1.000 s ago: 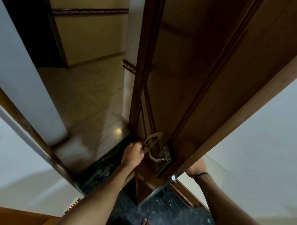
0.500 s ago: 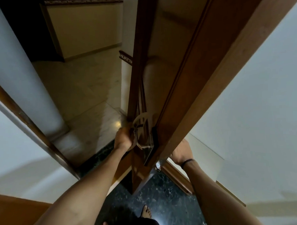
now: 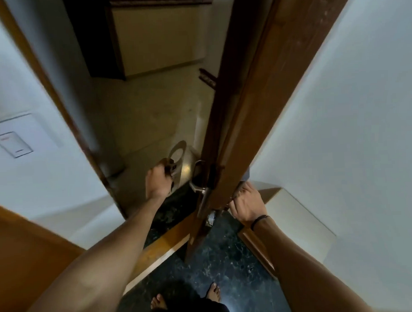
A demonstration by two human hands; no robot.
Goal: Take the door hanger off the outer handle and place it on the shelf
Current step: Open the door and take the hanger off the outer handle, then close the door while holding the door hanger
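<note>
Holding the door hanger (image 3: 177,160) clear of the metal, the left hand (image 3: 158,181) has its fingers curled shut around the card's lower part, with the round cut-out loop standing above the knuckles. Half a second ago that loop sat close against the outer handle (image 3: 196,177) at the door's edge; now open floor shows between the two, so the hanger is off the lever and carried only by the hand. The lever itself is bare, its curved grip pointing out toward the corridor. This means the first half of the task looks finished, and what remains is the carry to the shelf.

The right hand (image 3: 246,202) is on the room side of the wooden door (image 3: 256,94), fingers bent and closed near the door's edge, probably on the inner handle, though the wood hides what they grip. A dark band circles that wrist. The door has swung further round than it stood a second ago, so it now shows almost edge-on, and the view has tipped down to take in bare feet on the dark marble floor (image 3: 223,256).

No shelf is plainly in view. The pale ledge (image 3: 295,213) beside the right forearm could be one, but I cannot tell. Judging from this, the next move calls for drawing the left arm back through the doorway without catching the thin card on the frame.
</note>
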